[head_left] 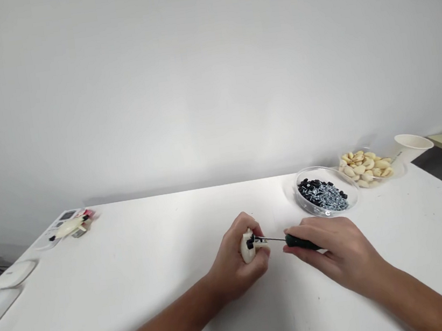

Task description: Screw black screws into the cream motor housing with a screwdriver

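Note:
My left hand is wrapped round a small cream plastic part that has black pieces on its right side. My right hand grips the dark green handle of a screwdriver. The thin metal shaft points left, and its tip meets the cream part near a black piece. Fingers hide much of the cream part, so I cannot tell whether a screw sits under the tip. Beyond my right hand stands a clear round dish of silvery screws and small black pieces.
Several cream oval parts lie in a clear container at the back right, beside a white cup. Another cream part with black ends rests at the far left, near white devices. A wall rises behind the white table.

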`<state>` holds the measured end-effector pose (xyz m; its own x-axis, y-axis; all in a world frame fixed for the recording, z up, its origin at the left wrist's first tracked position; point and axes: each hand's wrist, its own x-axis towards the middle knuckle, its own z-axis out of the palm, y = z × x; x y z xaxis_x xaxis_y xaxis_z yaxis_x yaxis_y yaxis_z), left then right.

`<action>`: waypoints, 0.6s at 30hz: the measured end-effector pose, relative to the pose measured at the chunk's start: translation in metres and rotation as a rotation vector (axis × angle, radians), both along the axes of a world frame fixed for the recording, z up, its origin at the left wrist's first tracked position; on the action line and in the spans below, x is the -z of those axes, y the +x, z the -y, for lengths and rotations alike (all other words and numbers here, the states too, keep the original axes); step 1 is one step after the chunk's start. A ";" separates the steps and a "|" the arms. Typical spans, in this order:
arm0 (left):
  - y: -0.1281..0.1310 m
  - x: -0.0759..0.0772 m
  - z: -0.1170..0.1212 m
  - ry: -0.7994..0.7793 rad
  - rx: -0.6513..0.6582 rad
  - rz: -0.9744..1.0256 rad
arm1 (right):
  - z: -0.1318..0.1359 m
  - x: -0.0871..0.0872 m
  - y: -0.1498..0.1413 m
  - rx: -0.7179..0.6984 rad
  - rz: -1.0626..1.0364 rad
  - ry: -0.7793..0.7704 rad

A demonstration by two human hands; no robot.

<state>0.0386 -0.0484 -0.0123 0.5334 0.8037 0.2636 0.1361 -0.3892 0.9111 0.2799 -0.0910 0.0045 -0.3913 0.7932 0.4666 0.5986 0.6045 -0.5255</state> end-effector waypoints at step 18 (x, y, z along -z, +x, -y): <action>0.002 0.004 -0.001 0.101 -0.110 -0.012 | 0.004 -0.007 -0.010 0.018 -0.111 -0.351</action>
<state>0.0411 -0.0476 -0.0159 0.4469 0.8273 0.3403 0.1938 -0.4609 0.8660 0.2702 -0.0946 0.0115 -0.3382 0.9189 0.2033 0.5352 0.3655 -0.7616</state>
